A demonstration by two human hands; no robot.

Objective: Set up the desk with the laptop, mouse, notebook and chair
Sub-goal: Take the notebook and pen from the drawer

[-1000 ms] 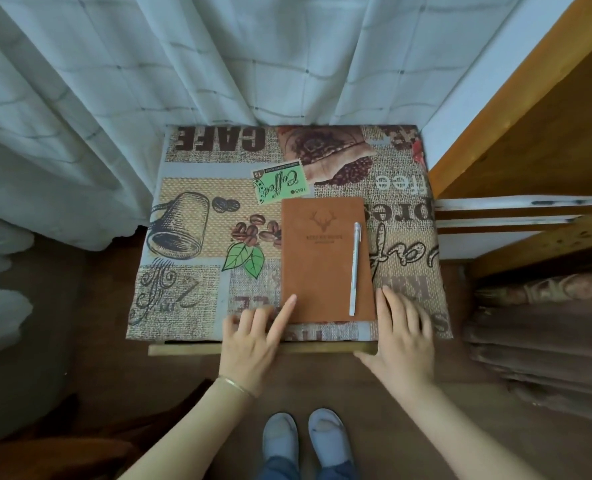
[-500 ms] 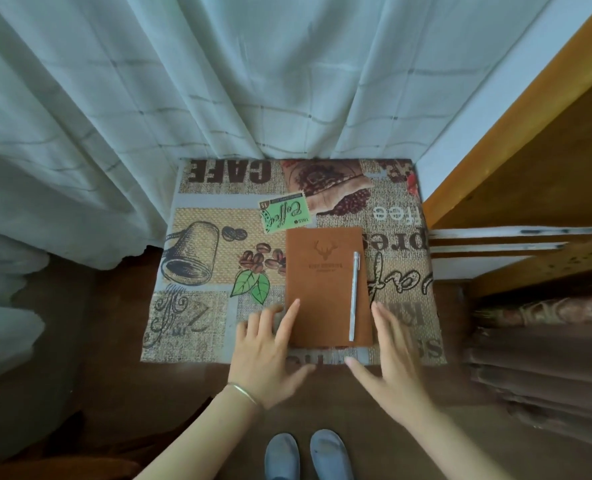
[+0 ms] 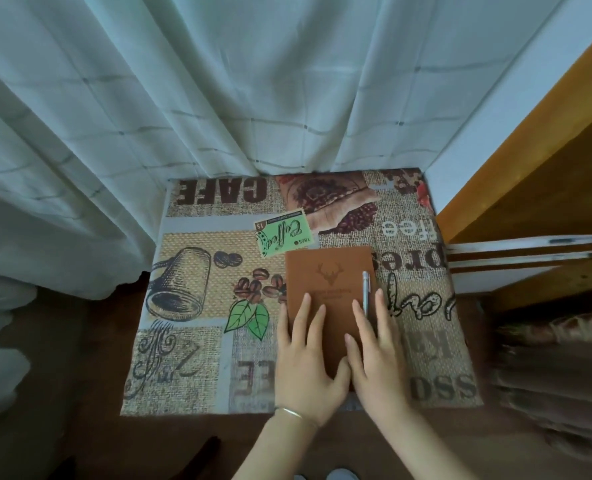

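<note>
A: Since both your hands lie flat on the notebook (image 3: 329,289), what are you after with it?

B: Judging by the layout, you are about to lift it or square it up. Your left hand (image 3: 306,362) rests open on the near left part of the cover, fingers straight and slightly spread. Your right hand (image 3: 374,355) lies open too, fingers straight, one of them across the lower end of the pen (image 3: 366,292). Neither hand curls round anything.

A: And where does the notebook sit?

B: On the small table (image 3: 197,341) with the coffee-print cloth, right of its middle, close to the near edge. The pen lies on the cover along the right side, probably so both can travel together.

A: Which way does it point?

B: Its long axis runs away from you toward the curtain (image 3: 218,98). The deer emblem stands upright from your side, so the top edge is the far one. The pen lies parallel to that axis.
</note>
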